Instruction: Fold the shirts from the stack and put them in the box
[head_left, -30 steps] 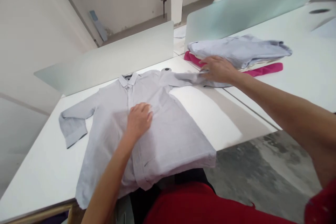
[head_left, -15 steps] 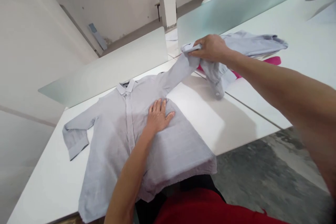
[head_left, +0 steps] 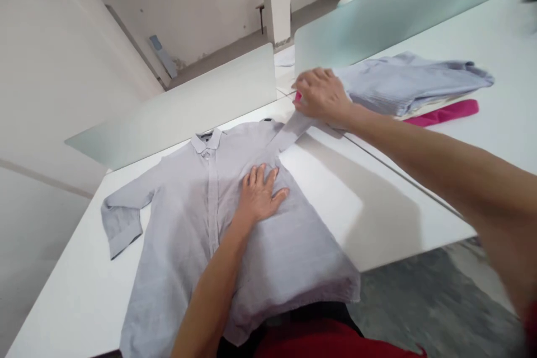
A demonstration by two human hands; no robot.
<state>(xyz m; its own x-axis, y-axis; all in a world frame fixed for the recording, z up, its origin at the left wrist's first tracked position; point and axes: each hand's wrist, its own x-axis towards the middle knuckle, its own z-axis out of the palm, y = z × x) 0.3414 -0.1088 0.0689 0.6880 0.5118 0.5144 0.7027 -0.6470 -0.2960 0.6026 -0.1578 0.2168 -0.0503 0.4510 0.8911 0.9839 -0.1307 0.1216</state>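
Note:
A light grey button-up shirt lies front side up on the white table, its collar toward the far edge and its hem hanging over the near edge. My left hand rests flat on the chest of the shirt, fingers spread. Farther off to the right, my right hand is closed on the sleeve that stretches out from the shoulder. The fingertips and the cuff end are mostly hidden behind that hand. The other sleeve lies bent at the left.
Folded blue-grey clothes lie on the table at the right, with a bright pink cloth beneath. Frosted partitions stand along the far edge. A seam runs between table sections.
My right hand has turned over and come lower with the sleeve, whose loose end no longer dangles in sight. My left hand stays on the chest of the shirt. The view has shifted slightly.

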